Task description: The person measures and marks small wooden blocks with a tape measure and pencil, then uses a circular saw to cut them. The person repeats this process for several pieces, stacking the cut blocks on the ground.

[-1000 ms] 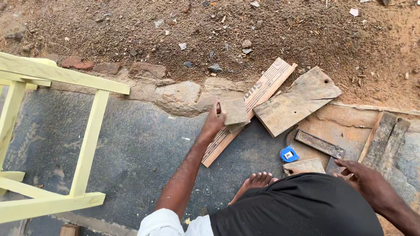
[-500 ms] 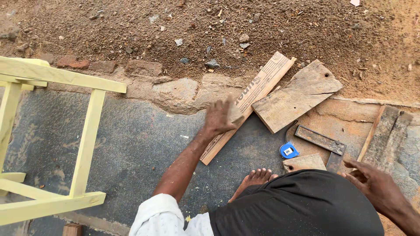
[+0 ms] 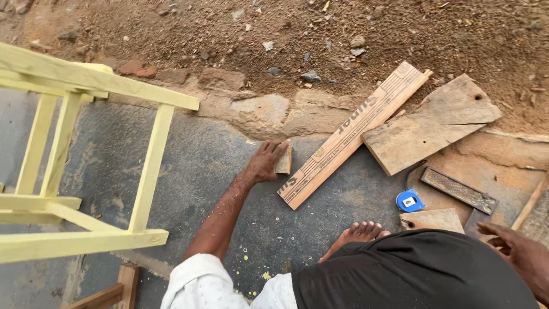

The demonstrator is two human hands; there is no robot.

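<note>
Dark stone floor point(image 3: 189, 166) carries a small wood block point(image 3: 284, 161) under the left hand point(image 3: 264, 163), a long printed plank point(image 3: 351, 134) beside it, and a blue tape measure point(image 3: 409, 201) toward the right hand point(image 3: 523, 254).

Soft, even daylight, warm in tone, with faint shadows, no glare, and sharp focus throughout.

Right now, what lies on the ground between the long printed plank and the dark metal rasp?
In the head view, a broad weathered board and a blue tape measure lie between the long plank and the rasp.
</note>
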